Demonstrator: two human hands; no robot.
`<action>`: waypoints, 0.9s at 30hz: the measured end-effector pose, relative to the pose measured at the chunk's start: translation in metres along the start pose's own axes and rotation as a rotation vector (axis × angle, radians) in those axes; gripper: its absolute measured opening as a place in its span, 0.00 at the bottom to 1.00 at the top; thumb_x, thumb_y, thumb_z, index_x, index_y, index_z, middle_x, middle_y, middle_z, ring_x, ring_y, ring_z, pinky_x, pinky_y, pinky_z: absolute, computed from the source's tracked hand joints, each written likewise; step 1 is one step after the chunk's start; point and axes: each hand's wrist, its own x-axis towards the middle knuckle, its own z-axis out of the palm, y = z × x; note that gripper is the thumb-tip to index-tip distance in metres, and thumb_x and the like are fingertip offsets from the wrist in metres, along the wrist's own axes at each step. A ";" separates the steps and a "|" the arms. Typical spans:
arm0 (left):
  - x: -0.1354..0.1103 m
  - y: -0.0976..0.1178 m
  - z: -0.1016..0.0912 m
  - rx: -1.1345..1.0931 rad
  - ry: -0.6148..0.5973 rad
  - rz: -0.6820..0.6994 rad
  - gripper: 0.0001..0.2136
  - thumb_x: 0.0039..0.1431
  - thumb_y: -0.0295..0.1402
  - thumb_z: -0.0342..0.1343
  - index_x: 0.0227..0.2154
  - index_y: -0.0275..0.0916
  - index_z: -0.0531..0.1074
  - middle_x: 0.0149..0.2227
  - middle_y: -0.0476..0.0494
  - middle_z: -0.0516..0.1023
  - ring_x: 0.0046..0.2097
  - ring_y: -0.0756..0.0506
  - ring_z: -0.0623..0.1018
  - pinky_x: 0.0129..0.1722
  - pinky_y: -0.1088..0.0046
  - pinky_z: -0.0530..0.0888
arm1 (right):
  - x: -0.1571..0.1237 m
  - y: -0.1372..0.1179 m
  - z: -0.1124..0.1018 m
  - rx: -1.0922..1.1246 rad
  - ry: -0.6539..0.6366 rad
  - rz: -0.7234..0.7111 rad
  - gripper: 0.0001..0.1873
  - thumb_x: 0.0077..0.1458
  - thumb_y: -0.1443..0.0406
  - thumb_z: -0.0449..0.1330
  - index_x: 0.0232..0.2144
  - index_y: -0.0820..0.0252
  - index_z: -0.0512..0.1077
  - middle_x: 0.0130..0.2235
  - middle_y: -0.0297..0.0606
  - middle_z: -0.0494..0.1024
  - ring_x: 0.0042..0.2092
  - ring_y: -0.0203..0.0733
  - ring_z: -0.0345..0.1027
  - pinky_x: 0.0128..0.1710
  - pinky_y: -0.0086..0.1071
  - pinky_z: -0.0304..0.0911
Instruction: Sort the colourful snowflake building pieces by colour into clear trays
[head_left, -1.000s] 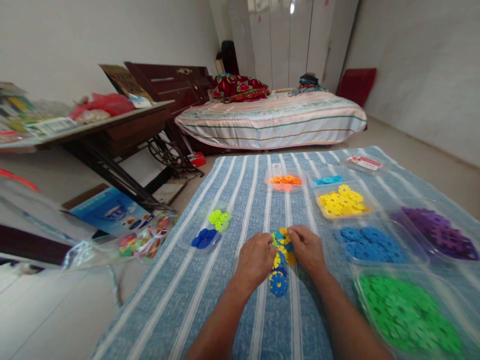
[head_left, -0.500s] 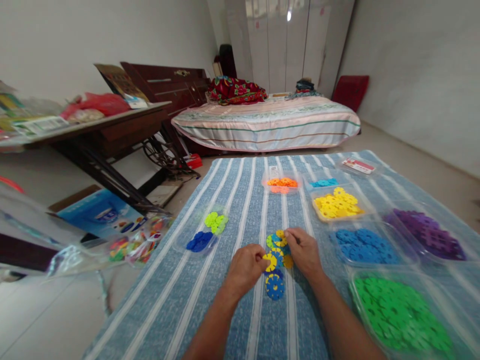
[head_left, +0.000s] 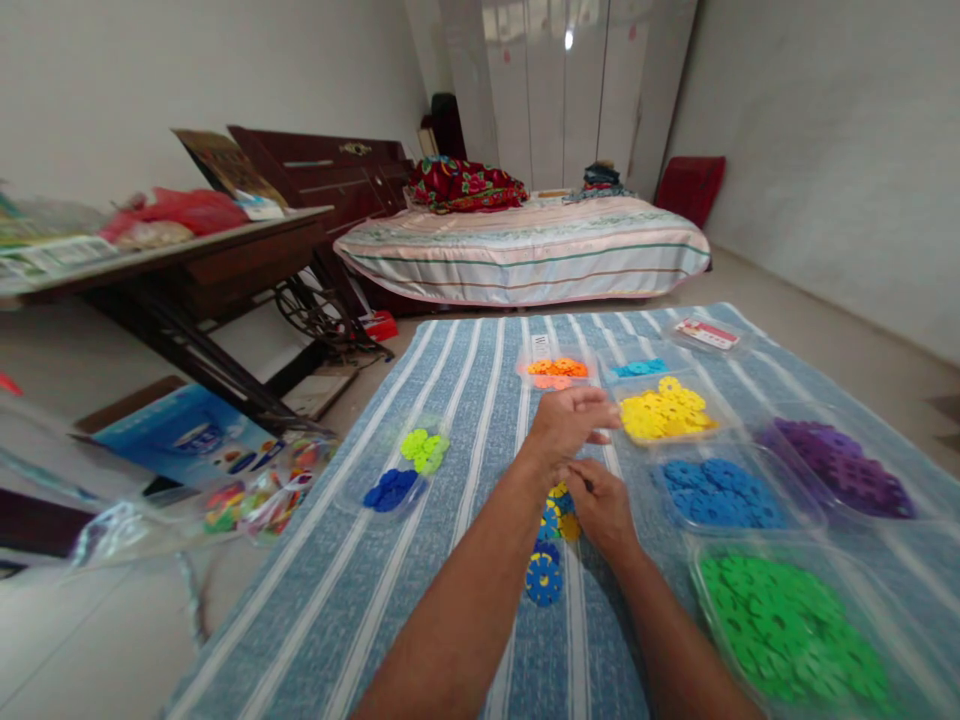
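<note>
A small figure of joined plastic discs (head_left: 545, 575), yellow, blue and green, lies on the blue striped cloth (head_left: 457, 400). My right hand (head_left: 600, 505) is closed on the figure's upper part and holds it against the cloth. My left hand (head_left: 571, 420) hovers further out above the cloth. Its fingers are loosely spread and hold nothing, and they point at the tray of yellow discs (head_left: 667, 412), just short of its rim. The left forearm crosses in front of part of the figure.
Trays of orange (head_left: 556, 368), cyan (head_left: 637, 368), blue (head_left: 720, 492), purple (head_left: 840, 465) and green discs (head_left: 795, 625) line the right side. A tray with lime and blue discs (head_left: 409, 465) sits left. A bag of mixed pieces (head_left: 255, 495), a table (head_left: 172, 255) and a bed (head_left: 525, 245) lie beyond.
My left hand let go of the disc figure and moved forward and right toward the yellow tray. My right hand stayed on the figure.
</note>
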 end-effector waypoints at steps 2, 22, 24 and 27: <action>0.007 0.000 0.001 0.062 0.068 0.071 0.12 0.44 0.32 0.62 0.33 0.35 0.72 0.27 0.48 0.75 0.29 0.51 0.75 0.27 0.78 0.70 | 0.000 0.000 -0.001 -0.003 -0.007 0.002 0.13 0.55 0.61 0.52 0.28 0.60 0.75 0.27 0.35 0.73 0.31 0.37 0.66 0.33 0.30 0.60; -0.070 -0.058 -0.064 1.272 -0.035 -0.135 0.08 0.45 0.36 0.60 0.29 0.40 0.73 0.30 0.48 0.76 0.34 0.45 0.74 0.30 0.73 0.63 | -0.001 0.000 -0.002 -0.018 -0.022 -0.012 0.13 0.56 0.61 0.53 0.28 0.59 0.74 0.28 0.34 0.73 0.31 0.37 0.66 0.33 0.29 0.60; -0.068 -0.061 -0.067 1.238 -0.025 -0.121 0.07 0.45 0.35 0.60 0.28 0.40 0.73 0.27 0.49 0.75 0.31 0.46 0.74 0.29 0.74 0.61 | -0.001 0.000 -0.002 -0.020 -0.017 -0.014 0.12 0.56 0.62 0.53 0.28 0.59 0.74 0.28 0.34 0.73 0.32 0.37 0.66 0.33 0.29 0.60; -0.067 -0.065 -0.072 1.125 -0.012 -0.104 0.06 0.44 0.33 0.60 0.26 0.39 0.72 0.24 0.51 0.72 0.27 0.49 0.72 0.26 0.75 0.60 | -0.001 0.000 -0.002 -0.018 -0.011 -0.016 0.13 0.56 0.62 0.52 0.28 0.59 0.74 0.28 0.34 0.73 0.32 0.37 0.66 0.33 0.29 0.60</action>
